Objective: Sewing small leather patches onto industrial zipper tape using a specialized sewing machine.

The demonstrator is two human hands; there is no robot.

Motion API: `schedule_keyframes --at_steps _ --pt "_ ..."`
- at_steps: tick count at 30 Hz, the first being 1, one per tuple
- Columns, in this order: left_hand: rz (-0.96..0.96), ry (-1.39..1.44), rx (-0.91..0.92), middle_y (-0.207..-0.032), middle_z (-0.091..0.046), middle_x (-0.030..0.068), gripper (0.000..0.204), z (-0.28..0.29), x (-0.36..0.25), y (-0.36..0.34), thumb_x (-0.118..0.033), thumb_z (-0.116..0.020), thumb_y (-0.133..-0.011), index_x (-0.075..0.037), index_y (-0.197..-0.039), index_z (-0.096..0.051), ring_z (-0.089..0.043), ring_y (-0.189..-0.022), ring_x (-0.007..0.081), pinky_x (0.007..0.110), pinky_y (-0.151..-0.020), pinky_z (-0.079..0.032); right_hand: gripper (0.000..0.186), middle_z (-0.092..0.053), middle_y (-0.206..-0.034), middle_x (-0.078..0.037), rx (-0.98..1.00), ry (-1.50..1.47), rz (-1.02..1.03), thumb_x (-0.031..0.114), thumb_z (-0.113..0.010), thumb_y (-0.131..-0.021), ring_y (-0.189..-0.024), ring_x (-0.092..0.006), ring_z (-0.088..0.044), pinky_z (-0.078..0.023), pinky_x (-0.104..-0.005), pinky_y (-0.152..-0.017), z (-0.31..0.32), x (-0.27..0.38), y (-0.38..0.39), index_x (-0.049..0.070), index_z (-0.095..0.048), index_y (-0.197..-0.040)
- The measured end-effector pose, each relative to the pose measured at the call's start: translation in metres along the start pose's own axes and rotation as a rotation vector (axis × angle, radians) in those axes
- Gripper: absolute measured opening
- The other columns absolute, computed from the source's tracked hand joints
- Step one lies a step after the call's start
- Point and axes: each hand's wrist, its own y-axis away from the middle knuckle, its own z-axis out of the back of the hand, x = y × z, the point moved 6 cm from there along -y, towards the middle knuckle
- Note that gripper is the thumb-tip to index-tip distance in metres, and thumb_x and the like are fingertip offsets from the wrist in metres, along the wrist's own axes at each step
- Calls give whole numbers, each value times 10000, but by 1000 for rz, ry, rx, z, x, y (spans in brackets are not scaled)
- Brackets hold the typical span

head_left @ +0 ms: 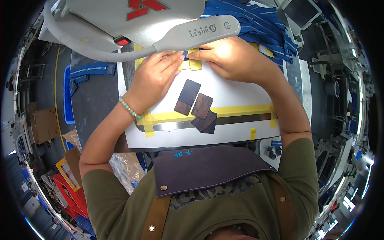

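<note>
My left hand (154, 78) lies at the sewing plate, its fingers close together and pointing right. From the other side my right hand (230, 58) reaches in with its index finger forward and the other fingers curled. Between the fingertips shows a small blue piece (185, 55), mostly hidden by fingers and the lamp head. Under the fingertips is a yellow plate (195, 65). Nearer me, several small dark rounded rectangular patches (202, 106) lie partly overlapping on the white work surface (160, 106).
A grey sewing machine (108, 24) stands ahead, with a bent lamp (200, 32) over my hands. Blue zipper strips (256, 18) pile up at the back right; more blue strips (92, 71) lie at the left. Yellow tape (236, 110) crosses the surface near its front edge.
</note>
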Motion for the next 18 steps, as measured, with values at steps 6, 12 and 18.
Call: schedule_keyframes --at_steps 6,12,18 --pt "-5 -92 2 -1297 -747 131 363 -8 -6 -1 -74 -804 -869 37 -1211 -753 -685 -1144 302 410 -967 -587 309 -726 -1209 -82 28 5 -2 31 -695 -848 -1183 -267 -678 -590 -398 -936 -12 2 2 39 -773 -1148" --pt "73 -55 0 -1290 -716 129 357 -2 -4 -3 -106 -795 -905 -4 -1245 -754 -664 -1211 310 427 -1027 -554 280 -718 -1182 -62 -10 102 18 58 -699 -852 -1173 -236 -671 -583 -389 -916 -13 11 -1 41 -769 -1122" --pt "-82 -94 76 -1344 -737 66 376 7 12 8 -144 -780 -929 -68 -1296 -755 -669 -1149 266 404 -997 -547 237 -726 -1154 -49 16 131 -3 55 -711 -836 -1165 -213 -673 -574 -381 -888 -15 11 0 53 -778 -1062"
